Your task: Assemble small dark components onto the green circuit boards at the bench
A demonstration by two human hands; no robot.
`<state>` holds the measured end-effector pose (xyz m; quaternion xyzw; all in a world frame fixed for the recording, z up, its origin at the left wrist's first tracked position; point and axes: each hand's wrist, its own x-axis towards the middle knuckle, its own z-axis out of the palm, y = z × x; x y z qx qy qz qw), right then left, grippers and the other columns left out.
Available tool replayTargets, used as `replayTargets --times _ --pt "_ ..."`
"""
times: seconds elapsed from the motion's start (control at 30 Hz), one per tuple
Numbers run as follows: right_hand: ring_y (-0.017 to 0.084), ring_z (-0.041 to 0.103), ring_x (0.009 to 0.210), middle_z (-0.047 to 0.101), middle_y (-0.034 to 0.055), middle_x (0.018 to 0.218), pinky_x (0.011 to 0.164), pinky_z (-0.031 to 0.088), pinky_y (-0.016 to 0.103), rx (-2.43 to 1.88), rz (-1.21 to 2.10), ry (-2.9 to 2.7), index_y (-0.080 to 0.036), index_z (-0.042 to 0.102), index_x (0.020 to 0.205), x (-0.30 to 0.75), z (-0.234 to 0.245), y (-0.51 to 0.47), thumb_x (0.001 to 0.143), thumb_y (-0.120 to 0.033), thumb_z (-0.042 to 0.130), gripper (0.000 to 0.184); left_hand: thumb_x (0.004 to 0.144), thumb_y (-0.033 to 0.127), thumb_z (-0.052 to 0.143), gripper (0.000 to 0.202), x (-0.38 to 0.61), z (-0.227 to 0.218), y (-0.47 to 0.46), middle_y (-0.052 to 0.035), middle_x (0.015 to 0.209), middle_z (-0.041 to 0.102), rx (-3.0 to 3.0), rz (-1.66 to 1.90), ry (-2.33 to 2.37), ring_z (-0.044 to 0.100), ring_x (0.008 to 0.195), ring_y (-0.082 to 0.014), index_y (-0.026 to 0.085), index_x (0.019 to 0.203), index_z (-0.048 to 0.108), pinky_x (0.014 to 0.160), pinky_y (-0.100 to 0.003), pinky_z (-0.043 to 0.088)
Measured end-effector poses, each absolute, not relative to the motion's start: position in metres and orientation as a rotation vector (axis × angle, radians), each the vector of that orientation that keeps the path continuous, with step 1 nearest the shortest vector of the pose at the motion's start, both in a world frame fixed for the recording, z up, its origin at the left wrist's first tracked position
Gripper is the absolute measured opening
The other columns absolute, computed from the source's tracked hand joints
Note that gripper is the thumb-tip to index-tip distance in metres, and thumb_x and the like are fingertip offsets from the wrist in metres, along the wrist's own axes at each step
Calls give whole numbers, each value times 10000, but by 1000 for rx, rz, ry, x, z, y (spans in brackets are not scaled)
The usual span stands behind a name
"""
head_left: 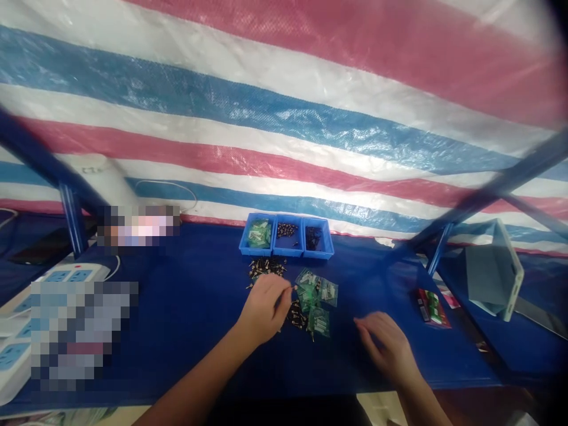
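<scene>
My left hand [265, 307] is over the middle of the blue table, thumb and fingers pinched together. A tiny pale tip shows at the fingertips, too small to name. Around this hand lies a pile of small black parts with metallic tips [267, 267], and more black parts [298, 316] are beside its thumb. Just to its right are several small clear green-tinted bags [318, 320] with light slender pieces inside. My right hand [387, 345] hovers over the table further right, thumb apart from the loosely bent fingers, and I see nothing in it.
Three joined blue bins [271, 253] stand at the back, holding green bags, brass-coloured parts and black parts. A white power strip [18, 355] lies at left. At right are a red-and-green packet [433, 307] and a pale tablet-like case [488, 275]. Blue frame bars [73, 219] flank the table.
</scene>
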<state>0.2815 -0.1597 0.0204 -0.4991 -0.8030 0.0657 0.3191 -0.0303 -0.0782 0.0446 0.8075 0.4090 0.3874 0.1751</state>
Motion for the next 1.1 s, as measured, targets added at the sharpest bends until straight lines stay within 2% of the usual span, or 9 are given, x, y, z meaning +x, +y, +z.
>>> replayTargets --times 0.13,0.23,0.33,0.47,0.6,0.8,1.1 --pt "204 640 840 683 77 933 746 539 349 -1336 372 -1851 -234 643 1109 219 60 -92 899 -230 553 229 952 253 372 214 1 64 -40 -43 795 595 2286 1038 1079 555 779 -174 191 863 556 734 -298 440" --pt "184 639 821 686 71 967 734 543 319 -1228 522 -1840 -238 652 1115 187 72 -50 901 -281 557 238 977 288 332 257 4 59 -24 -25 774 582 2163 1057 1117 542 710 -150 195 890 555 673 -267 426" --pt "183 644 812 692 66 924 714 548 308 -1088 625 -1902 -240 669 1102 168 62 -27 896 -299 560 240 981 298 342 236 -3 42 -21 -17 797 591 2061 1097 1150 545 694 -137 198 958 554 648 -251 416" --pt "181 649 786 697 73 909 682 551 304 -1073 628 -1808 -238 684 1082 160 35 -21 894 -280 561 229 980 309 334 268 -11 27 -21 -13 738 565 2092 992 1215 528 666 -146 201 859 546 612 -256 394" --pt "191 658 831 702 68 943 727 557 323 -1066 666 -1763 -243 703 1034 160 20 -22 872 -255 597 194 974 313 349 268 -12 26 -18 -21 744 585 2146 957 1256 538 697 -164 205 861 567 640 -273 402" --pt "190 662 859 701 72 966 768 562 330 -1075 631 -1702 -239 706 1045 156 18 -22 870 -240 595 207 967 317 383 235 -9 26 -18 -29 811 630 2121 1014 1288 571 755 -175 214 949 594 691 -285 431" --pt "186 657 811 703 71 918 736 565 334 -1081 584 -1718 -231 704 1040 155 16 -23 875 -268 582 209 971 330 375 258 -9 23 -17 -26 832 643 2071 1013 1280 582 723 -162 212 996 602 646 -270 440"
